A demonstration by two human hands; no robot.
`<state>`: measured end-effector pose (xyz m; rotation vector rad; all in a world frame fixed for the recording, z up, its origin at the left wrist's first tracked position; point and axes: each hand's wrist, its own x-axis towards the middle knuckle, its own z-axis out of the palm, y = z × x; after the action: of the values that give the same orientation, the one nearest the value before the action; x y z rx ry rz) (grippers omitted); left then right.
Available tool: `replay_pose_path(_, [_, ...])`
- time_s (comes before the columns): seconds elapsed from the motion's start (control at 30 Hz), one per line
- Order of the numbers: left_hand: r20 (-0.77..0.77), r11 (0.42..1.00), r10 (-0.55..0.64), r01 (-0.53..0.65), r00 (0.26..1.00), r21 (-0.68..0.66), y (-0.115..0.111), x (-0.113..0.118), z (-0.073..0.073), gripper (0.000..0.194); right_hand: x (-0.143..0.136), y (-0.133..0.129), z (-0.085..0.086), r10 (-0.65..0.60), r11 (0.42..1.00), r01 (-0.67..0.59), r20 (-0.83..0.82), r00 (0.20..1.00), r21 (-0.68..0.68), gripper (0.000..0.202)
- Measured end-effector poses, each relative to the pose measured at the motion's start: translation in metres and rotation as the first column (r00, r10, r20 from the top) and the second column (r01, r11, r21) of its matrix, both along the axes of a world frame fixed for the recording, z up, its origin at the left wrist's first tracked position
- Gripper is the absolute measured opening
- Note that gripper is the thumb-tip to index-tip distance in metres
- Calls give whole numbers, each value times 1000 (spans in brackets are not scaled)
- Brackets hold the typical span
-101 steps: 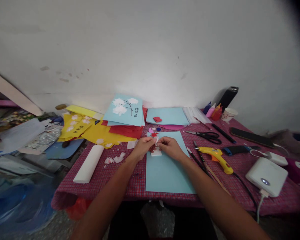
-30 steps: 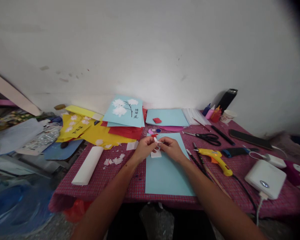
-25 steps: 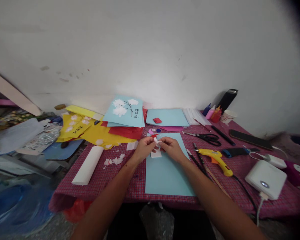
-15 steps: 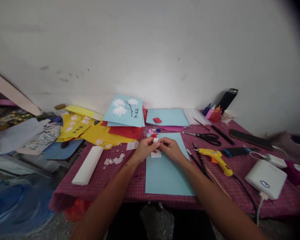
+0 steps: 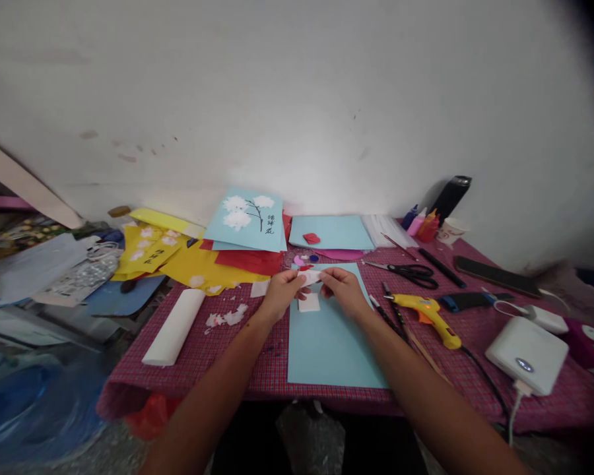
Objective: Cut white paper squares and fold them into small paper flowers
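A small piece of white paper [image 5: 309, 278] is stretched between my two hands, just above the upper part of a light blue sheet [image 5: 334, 349]. My left hand [image 5: 284, 290] pinches its left end, and my right hand [image 5: 342, 289] has fingers closed on its right end. Directly below lies another white paper square [image 5: 309, 303] on the blue sheet. Small red bits [image 5: 305, 268] show just behind the held paper. A red folded paper piece [image 5: 311, 238] rests on the blue card stack [image 5: 331, 231] farther back.
Left are a white paper roll [image 5: 174, 328], white scraps [image 5: 226, 318] and a card with white blossoms [image 5: 247, 221]. On the right lie scissors [image 5: 410, 272], a yellow glue gun [image 5: 428, 313], a black pen [image 5: 442, 268] and a white power bank [image 5: 527, 353]. A black flask [image 5: 453, 198] stands behind.
My hands have moved apart, the right one a little to the right. The white paper between them has turned from upright to crosswise, uncovering more of the white square below.
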<state>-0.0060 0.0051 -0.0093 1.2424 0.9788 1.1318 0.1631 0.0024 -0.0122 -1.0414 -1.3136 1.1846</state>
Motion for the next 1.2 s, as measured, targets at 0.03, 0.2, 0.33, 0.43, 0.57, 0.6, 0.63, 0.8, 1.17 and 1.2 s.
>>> replay_pose_path(0.03, [3,1000,-1,1,1000,4,0,0,0,27,0,-1,1,18,1000,-18,12,1000,13,27])
replay_pose_path(0.2, [-172,989,61,-36,983,144,-1,0,-3,20,-3,-6,4,61,991,-83,203,977,101,27])
replay_pose_path(0.33, [-385,961,95,16,918,275,-3,-1,-3,22,-4,-5,1,-45,988,-11,353,935,155,23])
replay_pose_path(0.43, [-349,965,94,0,932,262,-3,0,-4,22,-4,-5,1,-108,985,54,344,933,164,27])
replay_pose_path(0.57, [-169,991,65,-44,984,125,-1,1,-3,26,-3,-5,2,-64,994,37,271,960,102,32])
replay_pose_path(0.6, [-137,994,56,-42,989,104,-1,1,-3,26,-3,-4,2,-50,996,30,255,966,84,33])
replay_pose_path(0.63, [-111,995,52,-42,992,92,-1,1,-2,27,-2,-4,1,-41,998,26,243,969,66,34])
replay_pose_path(0.8, [-23,998,55,-54,998,32,-1,1,2,26,-1,0,-2,-38,999,41,168,985,-10,34])
replay_pose_path(1.17, [261,987,53,-11,964,-160,4,-1,-1,35,-1,1,0,-58,993,54,-37,998,-109,32])
replay_pose_path(1.2, [268,987,59,-15,962,-163,5,-1,-1,36,-1,2,-1,-65,992,59,-53,996,-114,32])
